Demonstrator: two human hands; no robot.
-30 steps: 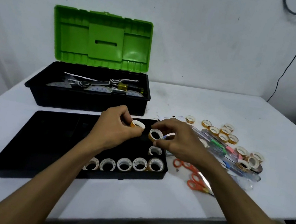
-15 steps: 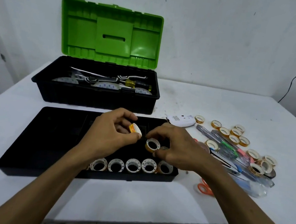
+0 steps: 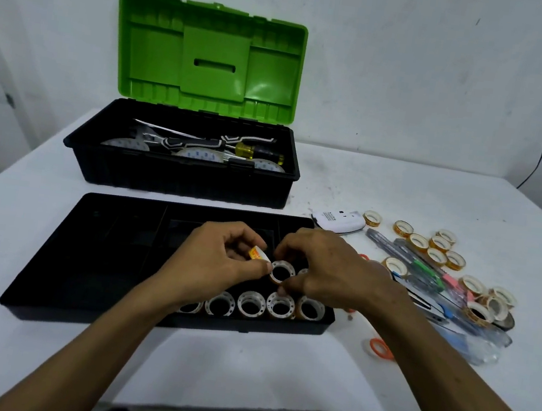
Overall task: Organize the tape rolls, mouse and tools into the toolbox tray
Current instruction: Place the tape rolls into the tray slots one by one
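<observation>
The black toolbox tray [image 3: 84,249] lies on the white table in front of me. Several small tape rolls [image 3: 249,304] stand in a row along its near right edge. My left hand [image 3: 217,263] pinches a small tape roll [image 3: 258,253] with an orange label over the tray's right part. My right hand [image 3: 330,268] holds another tape roll [image 3: 282,271] right beside it, low in the tray above the row. A white mouse [image 3: 338,221] lies upside down just right of the tray's far corner. Loose tape rolls [image 3: 429,247] and screwdrivers [image 3: 426,274] lie further right.
The open toolbox [image 3: 184,173] with a green lid [image 3: 210,56] stands behind the tray, holding tools and large tape rolls. Orange-handled scissors [image 3: 378,347] lie right of the tray, partly under my right forearm. The wall is close behind.
My right hand has lowered its tape roll into the tray toward the row. My left hand has stayed beside it with its roll. The camera view has shifted, bringing the mouse into sight.
</observation>
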